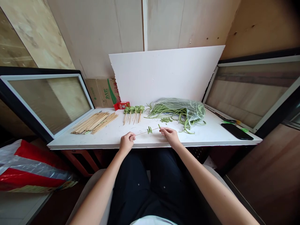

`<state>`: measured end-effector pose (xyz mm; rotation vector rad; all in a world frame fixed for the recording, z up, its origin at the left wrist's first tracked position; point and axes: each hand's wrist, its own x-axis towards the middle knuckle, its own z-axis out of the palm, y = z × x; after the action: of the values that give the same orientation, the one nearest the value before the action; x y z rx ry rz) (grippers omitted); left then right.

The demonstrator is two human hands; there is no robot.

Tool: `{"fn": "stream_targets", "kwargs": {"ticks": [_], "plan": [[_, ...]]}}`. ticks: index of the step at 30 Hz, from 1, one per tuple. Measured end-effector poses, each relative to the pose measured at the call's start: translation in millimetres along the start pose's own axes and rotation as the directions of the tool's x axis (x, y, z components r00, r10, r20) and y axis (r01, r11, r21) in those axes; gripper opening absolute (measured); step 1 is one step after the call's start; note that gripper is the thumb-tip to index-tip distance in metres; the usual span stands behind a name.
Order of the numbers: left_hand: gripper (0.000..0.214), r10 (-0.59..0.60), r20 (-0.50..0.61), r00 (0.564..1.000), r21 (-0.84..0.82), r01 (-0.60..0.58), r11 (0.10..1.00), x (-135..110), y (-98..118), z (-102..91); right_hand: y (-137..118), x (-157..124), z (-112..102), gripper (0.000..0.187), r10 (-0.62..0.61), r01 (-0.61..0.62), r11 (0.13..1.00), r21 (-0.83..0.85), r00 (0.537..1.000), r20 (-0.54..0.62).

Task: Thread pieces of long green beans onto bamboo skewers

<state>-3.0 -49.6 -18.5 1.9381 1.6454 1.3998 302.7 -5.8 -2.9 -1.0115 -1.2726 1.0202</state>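
My left hand [127,142] is closed round the near end of a thin bamboo skewer [142,132] just above the front of the white table [112,137]. A few short green bean pieces [149,130] sit threaded on the skewer's middle. My right hand [170,134] pinches another bean piece [159,126] at the skewer's far tip. Behind lie several finished bean skewers [134,111], a small heap of cut bean pieces [166,119] and a clear plastic bag of long green beans [178,110].
A pile of bare bamboo skewers [95,122] lies at the left of the table. A red box [122,105] stands at the back. A black phone [236,131] and green-handled scissors [231,121] lie at the right. Framed glass panels flank the table, with a red-and-white bag [25,168] at the lower left.
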Motion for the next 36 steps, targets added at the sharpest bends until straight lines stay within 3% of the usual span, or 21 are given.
{"fn": "stream_targets", "kwargs": {"ticks": [11,27,36], "plan": [[0.023,0.064,0.050,0.997,0.109,-0.069,0.992,-4.4,19.2,-1.9,-7.5,-1.9,-0.6,0.050,-0.030,0.029,0.999,-0.021,0.998,-0.057],[0.025,0.034,0.124,0.992,0.141,-0.052,0.989,-4.9,19.4,0.6,-17.8,-9.0,2.7,0.039,-0.130,0.129,0.990,-0.057,0.991,-0.024],[0.023,0.055,0.181,0.982,0.139,-0.080,0.987,-4.2,20.3,1.4,-18.0,-6.9,2.4,0.044,-0.147,0.144,0.985,-0.099,0.989,-0.025]]}}
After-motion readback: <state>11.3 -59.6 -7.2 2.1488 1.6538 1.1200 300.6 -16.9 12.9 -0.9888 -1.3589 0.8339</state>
